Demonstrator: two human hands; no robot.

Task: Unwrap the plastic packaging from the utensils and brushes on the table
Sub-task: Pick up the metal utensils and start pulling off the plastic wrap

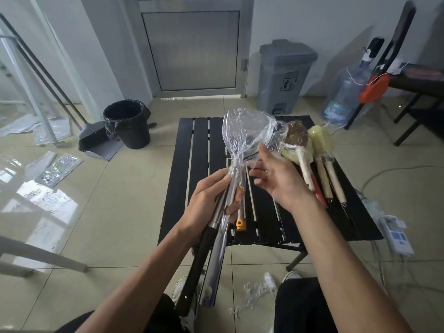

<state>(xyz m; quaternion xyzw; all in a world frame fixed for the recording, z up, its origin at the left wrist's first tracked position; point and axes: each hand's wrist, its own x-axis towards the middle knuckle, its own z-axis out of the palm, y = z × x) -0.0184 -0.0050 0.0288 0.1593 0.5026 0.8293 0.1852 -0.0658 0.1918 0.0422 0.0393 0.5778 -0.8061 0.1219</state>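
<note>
My left hand [211, 200] grips a bundle of long steel utensils [217, 248] by their handles, above the black slatted table [199, 164]. One has a black grip, another an orange-tipped end [240, 224]. Clear plastic wrap [245, 133] covers their heads and is bunched at the necks. My right hand [278, 176] is open, palm up, just right of the wrap, fingers spread near its lower edge. Several brushes [312, 152] with pale handles lie on the table's right side, their heads still under clear film.
A black bin [128, 123] and a dustpan with broom [96, 140] stand at the left rear. A grey pedal bin [284, 75] sits behind the table, a water jug [343, 94] to its right. Torn plastic scraps [257, 292] lie on the floor between my feet. A power strip [396, 234] lies at right.
</note>
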